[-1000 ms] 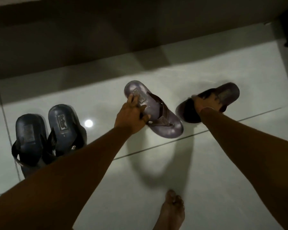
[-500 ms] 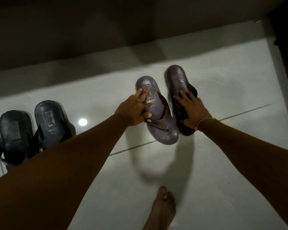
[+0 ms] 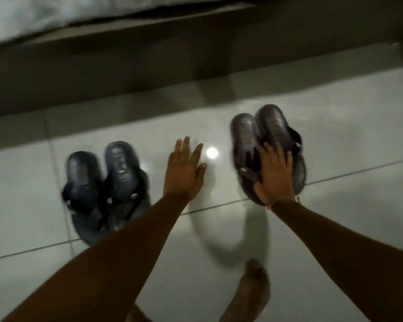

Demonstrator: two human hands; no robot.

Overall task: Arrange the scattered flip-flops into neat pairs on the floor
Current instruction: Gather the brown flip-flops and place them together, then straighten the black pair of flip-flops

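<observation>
Two brown flip-flops [image 3: 243, 133] lie side by side on the pale tiled floor [image 3: 335, 135] at right, heels pointing away from me. My right hand [image 3: 275, 173] lies flat across their straps, fingers spread, touching both. At left a dark blue pair [image 3: 120, 163] sits together, also heels away. My left hand [image 3: 184, 173] hovers over bare tile between the two pairs, fingers apart and holding nothing. The picture is blurred by motion.
A dark furniture base [image 3: 126, 66] runs along the far edge of the floor, with pale bedding [image 3: 33, 15] above it. My bare foot [image 3: 254, 289] stands on the tile near the bottom. A lamp reflection [image 3: 211, 152] shines between my hands.
The right brown flip-flop was swung round and slid against the left one. My left hand let go of the left brown flip-flop and moved left. The view shifted left.
</observation>
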